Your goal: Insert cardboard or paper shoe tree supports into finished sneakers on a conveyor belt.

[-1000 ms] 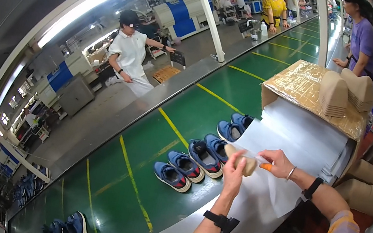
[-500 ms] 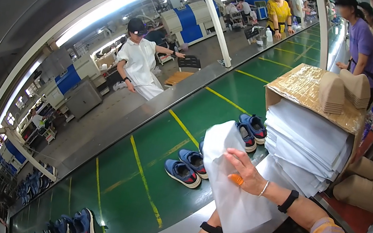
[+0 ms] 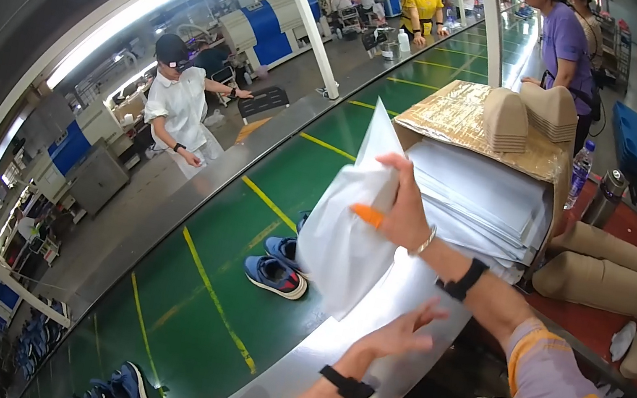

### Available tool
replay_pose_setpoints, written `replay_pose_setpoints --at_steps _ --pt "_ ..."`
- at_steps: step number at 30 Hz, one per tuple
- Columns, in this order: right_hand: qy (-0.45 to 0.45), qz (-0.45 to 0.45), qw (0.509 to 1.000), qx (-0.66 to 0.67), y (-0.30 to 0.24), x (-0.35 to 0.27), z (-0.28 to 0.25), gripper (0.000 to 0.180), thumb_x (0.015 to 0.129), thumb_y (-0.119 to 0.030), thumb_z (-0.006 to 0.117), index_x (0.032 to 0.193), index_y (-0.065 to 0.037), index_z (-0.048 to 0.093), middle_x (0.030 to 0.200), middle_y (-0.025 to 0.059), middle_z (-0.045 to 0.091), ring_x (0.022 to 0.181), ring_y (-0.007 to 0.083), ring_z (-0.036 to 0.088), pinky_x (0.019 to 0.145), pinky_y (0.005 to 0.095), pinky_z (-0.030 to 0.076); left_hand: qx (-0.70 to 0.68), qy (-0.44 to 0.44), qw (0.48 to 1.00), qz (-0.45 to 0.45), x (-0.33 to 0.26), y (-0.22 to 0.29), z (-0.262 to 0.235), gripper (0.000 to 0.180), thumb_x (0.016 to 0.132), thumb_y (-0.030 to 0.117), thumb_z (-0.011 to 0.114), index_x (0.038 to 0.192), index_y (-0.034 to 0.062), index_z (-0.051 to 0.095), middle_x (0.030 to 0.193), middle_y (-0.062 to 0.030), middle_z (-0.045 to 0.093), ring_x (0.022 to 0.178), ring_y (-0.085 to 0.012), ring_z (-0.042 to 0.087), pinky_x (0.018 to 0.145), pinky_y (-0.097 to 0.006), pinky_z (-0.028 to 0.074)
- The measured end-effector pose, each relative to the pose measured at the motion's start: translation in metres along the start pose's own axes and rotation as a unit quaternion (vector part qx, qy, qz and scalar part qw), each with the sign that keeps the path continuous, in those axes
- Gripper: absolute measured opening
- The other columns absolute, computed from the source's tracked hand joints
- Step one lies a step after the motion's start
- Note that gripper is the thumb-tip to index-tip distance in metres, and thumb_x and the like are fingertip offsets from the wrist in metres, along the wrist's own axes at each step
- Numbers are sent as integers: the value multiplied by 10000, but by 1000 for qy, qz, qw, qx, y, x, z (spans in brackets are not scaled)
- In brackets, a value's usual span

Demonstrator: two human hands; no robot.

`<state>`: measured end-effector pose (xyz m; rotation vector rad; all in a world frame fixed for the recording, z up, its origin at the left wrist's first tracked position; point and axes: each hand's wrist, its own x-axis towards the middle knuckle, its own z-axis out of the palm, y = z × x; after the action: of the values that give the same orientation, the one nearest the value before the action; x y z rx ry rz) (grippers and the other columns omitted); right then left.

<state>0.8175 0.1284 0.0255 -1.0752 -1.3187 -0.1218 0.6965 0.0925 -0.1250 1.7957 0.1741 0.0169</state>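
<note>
Lifted higher off the row of shoes since the earlier frame, the white paper sheet (image 3: 336,245) is now raised clear in front of the body, and the left hand (image 3: 398,334), which had been hidden behind it, has been drawn out toward the body. By the right hand (image 3: 401,214) the sheet is pinched at its right edge, the orange-covered thumb laid over the near face. Nothing is held by the left hand; its fingers are spread and blurred by motion.

From the right-hand grip the sheet is spread leftward and downward, its long axis running roughly up and down the view, with a pointed corner at the top. The right hand is the nearer one; the left is set below it, just beside the sheet's lower part.

Two blue sneakers (image 3: 276,277) are partly covered at the sheet's left edge. Beyond them, open room is left on the green conveyor belt (image 3: 221,220). To the right, space is bounded by the open carton (image 3: 437,105) and its stacked white sheets (image 3: 477,195); below, by the metal ledge (image 3: 277,386).
</note>
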Motion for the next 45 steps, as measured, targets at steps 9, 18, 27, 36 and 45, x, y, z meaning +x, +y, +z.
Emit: replay_pose_setpoints --at_steps 9,18,27,36,45 --pt "139 143 960 197 -11 -83 -34 773 694 -158 785 1264 -75 269 1125 92 413 1035 179 489 892 311 437 -591 291 718 223 22 68 -27 406 862 98 580 1244 26 460 1243 -92 520 1148 -227 506 1025 -379 377" --pt "-112 -88 986 -87 -4 -66 -76 560 693 -334 783 1145 -95 556 1369 258 310 1234 412 384 981 462 382 -458 140 878 26 45 -17 -74 288 840 159 605 1092 29 558 1010 -44 574 911 -117 546 782 -249 459" --pt "-103 170 977 -78 58 -48 -38 316 724 -196 765 894 -39 551 759 75 587 685 198 579 621 304 458 -520 222 821 77 25 13 -66 524 778 -18 582 1264 71 409 1151 -98 506 995 -120 521 873 -281 439" --pt "-112 140 952 -249 217 -31 59 365 769 -111 622 1038 43 430 994 241 481 968 360 498 849 429 412 -288 389 873 60 10 -4 -140 299 816 66 680 1076 -26 565 996 -87 641 896 -146 608 798 -288 484" --pt "-227 326 778 -487 276 -5 71 187 637 -60 646 802 24 667 899 267 636 879 381 638 766 433 525 -390 437 801 124 -58 -10 -187 625 844 -10 598 1368 86 271 1155 -123 563 1032 -203 585 880 -336 489"
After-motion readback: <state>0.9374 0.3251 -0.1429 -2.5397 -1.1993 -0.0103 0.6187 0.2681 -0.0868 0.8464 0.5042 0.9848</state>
